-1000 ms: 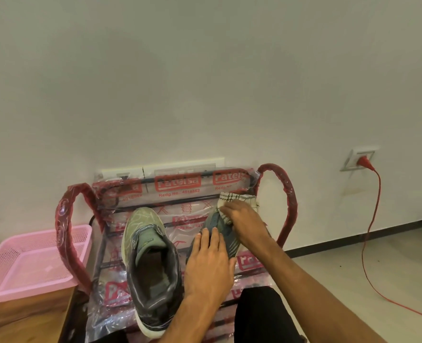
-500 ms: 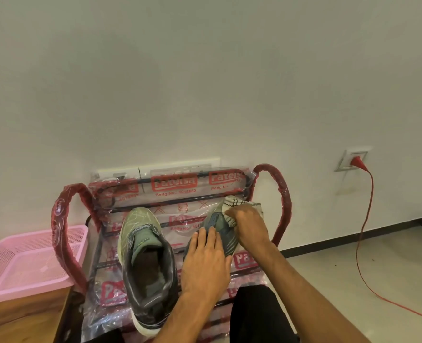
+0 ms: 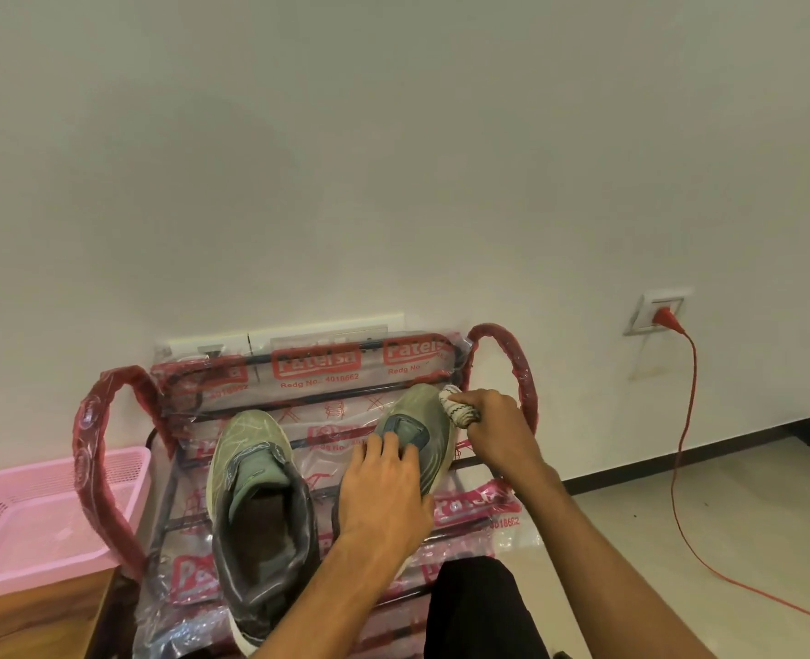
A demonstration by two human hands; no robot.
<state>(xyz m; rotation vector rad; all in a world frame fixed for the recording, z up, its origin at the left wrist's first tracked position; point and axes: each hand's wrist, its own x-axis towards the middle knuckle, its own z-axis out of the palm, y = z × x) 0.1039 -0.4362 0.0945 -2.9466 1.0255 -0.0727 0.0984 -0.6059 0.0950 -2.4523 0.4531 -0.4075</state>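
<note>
Head view: shoe (image 3: 424, 418) on plastic-wrapped rack (image 3: 502, 336).
Left hand (image 3: 384, 497): flat, fingers straight, pressing the shoe down.
Right hand (image 3: 500, 428): clenched round balled cloth (image 3: 457, 411) at the toe.
Risk: hard rubbing could skid the shoe across the slick rack.

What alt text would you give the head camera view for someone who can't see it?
A person's right hand holds a bunched cloth against the toe of a green shoe, which the left hand steadies on a plastic-wrapped rack. A matching shoe sits beside it.
</note>
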